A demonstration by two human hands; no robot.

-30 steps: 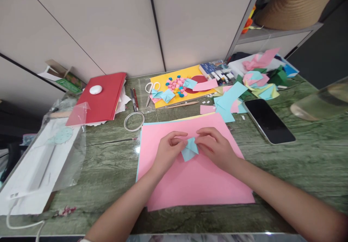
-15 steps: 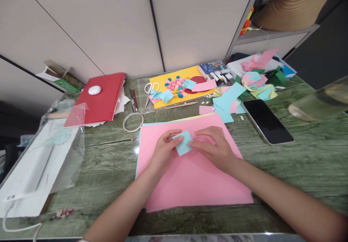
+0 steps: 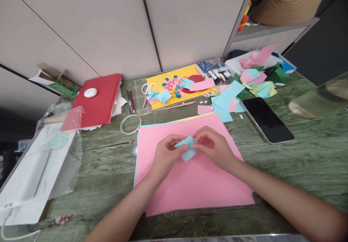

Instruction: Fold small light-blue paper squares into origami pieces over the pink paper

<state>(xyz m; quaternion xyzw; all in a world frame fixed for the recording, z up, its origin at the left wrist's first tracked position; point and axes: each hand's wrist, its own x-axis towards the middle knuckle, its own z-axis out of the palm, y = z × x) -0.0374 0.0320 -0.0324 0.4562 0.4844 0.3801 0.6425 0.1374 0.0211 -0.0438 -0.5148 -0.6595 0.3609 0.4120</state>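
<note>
A small folded light blue paper (image 3: 189, 152) is held above a stack of large sheets with a pink one (image 3: 174, 187) on top. My left hand (image 3: 169, 153) pinches its left side, the thumb lying across the front. At the paper's right edge, my right hand (image 3: 213, 146) has thumb and forefinger closed on it. The paper is tilted, with a fold across its middle. Parts of its edges are hidden behind the fingers.
Behind the stack lie a tape roll (image 3: 131, 124), scissors (image 3: 146, 91), a wooden stick (image 3: 179, 105) and a yellow sheet (image 3: 154, 80) with small coloured pieces. Paper scraps (image 3: 227, 98), a phone (image 3: 268, 120) and a clear container (image 3: 318, 98) are at right, a red folder (image 3: 95, 106) at left.
The blue paper has tilted and turned between my hands. My right thumb and forefinger have closed on its right side. The whole view has shifted slightly.
</note>
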